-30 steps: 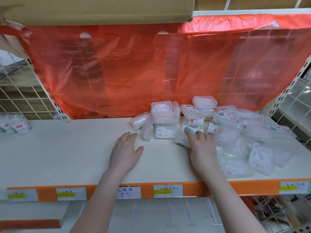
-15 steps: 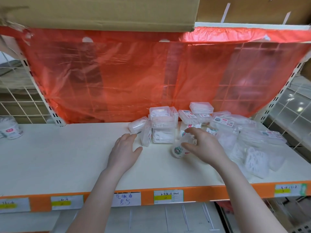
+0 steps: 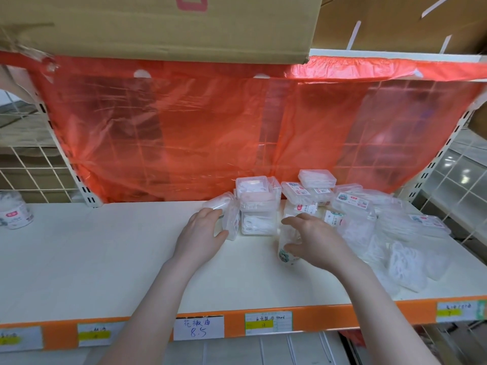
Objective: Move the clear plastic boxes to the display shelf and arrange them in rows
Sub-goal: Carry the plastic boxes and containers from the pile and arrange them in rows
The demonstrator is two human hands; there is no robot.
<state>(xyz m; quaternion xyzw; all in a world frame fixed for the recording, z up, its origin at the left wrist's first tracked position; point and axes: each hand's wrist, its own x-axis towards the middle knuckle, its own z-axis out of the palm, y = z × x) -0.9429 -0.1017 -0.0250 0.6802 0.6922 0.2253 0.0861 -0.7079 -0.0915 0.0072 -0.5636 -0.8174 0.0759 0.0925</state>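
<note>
Since the half-second-old picture my right hand (image 3: 315, 242) has tipped the clear box (image 3: 287, 247) further up: it now stands nearly on end on the display shelf (image 3: 105, 259), fingers over its top and thumb at its lower edge, clamped on it. My left hand (image 3: 200, 237) has crept forward, at 9 o'clock from the right; its fingers now curl round the narrow box (image 3: 232, 219) standing on edge, thumb at its base.

The held box is clear plastic packed with white contents, with a round teal label at its lower end. At 12 o'clock from it is a stack of boxes (image 3: 257, 206), lids frosted, white items inside. From 1 to 3 o'clock lies a loose heap of flat boxes (image 3: 390, 227), some with red-and-teal stickers, in no row yet. An orange plastic sheet (image 3: 210, 133) hangs behind. At far 9 o'clock stands a round tub (image 3: 14, 212).
</note>
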